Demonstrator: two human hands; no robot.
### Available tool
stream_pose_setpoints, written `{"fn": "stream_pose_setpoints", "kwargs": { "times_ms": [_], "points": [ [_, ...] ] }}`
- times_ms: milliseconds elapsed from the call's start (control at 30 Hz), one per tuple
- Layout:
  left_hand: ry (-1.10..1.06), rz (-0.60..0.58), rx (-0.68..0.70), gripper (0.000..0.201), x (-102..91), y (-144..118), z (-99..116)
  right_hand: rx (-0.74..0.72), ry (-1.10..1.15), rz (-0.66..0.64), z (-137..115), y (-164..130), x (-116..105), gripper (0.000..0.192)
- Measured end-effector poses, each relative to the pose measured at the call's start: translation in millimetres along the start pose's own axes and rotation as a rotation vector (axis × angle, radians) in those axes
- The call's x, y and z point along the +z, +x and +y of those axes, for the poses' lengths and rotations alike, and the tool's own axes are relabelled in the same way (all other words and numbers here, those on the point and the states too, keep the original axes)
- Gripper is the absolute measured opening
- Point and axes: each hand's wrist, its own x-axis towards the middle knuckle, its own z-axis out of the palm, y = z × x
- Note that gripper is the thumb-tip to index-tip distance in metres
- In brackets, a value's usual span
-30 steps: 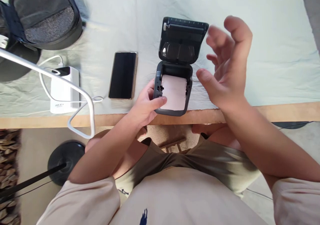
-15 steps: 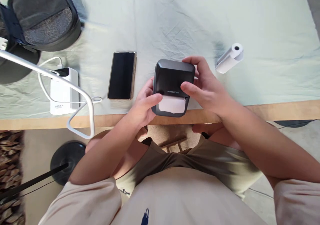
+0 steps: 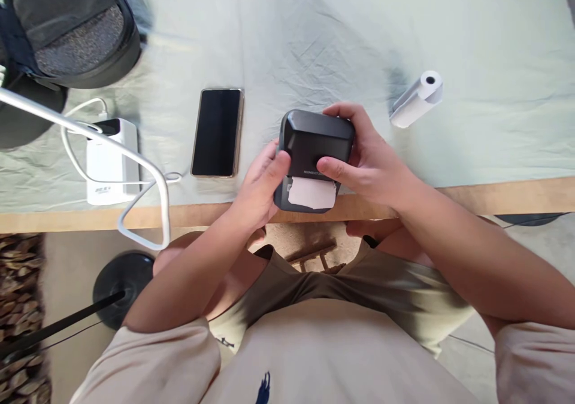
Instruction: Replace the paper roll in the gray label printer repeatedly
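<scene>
Black printer (image 3: 314, 152) is sitting clasped between both hands, left hand (image 3: 258, 188) fingers gripping at nine o'clock, right hand (image 3: 368, 158) fingers wrapping three o'clock and pressing its lid.

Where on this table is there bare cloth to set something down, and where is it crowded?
Free: the wide cloth beyond the printer, between the bag and the paper roll, and right of the roll. Crowded: the near edge, where both hands grip the printer beside the phone and power bank.
</scene>
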Motion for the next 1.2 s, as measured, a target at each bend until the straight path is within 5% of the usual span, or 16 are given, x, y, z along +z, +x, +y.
{"fn": "stream_pose_setpoints", "kwargs": {
  "times_ms": [233, 467, 667, 800, 933, 1033, 1200],
  "points": [
    [-0.006, 0.163, 0.032, 0.035, 2.0, 5, -3, -0.013, -0.047, -0.090, -5, 1, -15, 0.047],
    [-0.026, 0.222, 0.000, 0.031, 1.4, 10, -3, -0.061, -0.065, -0.169, -8, -3, -22, 0.084],
    [-0.079, 0.102, -0.120, 0.043, -0.5, 10, 1, -0.102, -0.172, -0.185, -11, -4, -28, 0.092],
    [-0.067, -0.077, -0.077, 0.055, -2.8, 6, 2, -0.233, -0.422, 0.010, -18, -1, -34, 0.073],
    [-0.018, -0.095, -0.021, 0.045, -7.3, 5, 0, -0.290, -0.559, 0.238, -22, 1, -36, 0.049],
    [0.012, -0.080, -0.034, 0.049, -8.6, 5, 0, -0.195, -0.472, 0.332, -25, -1, -31, 0.029],
    [0.027, -0.036, -0.091, 0.060, -6.1, 5, 5, -0.098, -0.123, 0.486, -30, 2, -23, 0.041]
  ]
}}
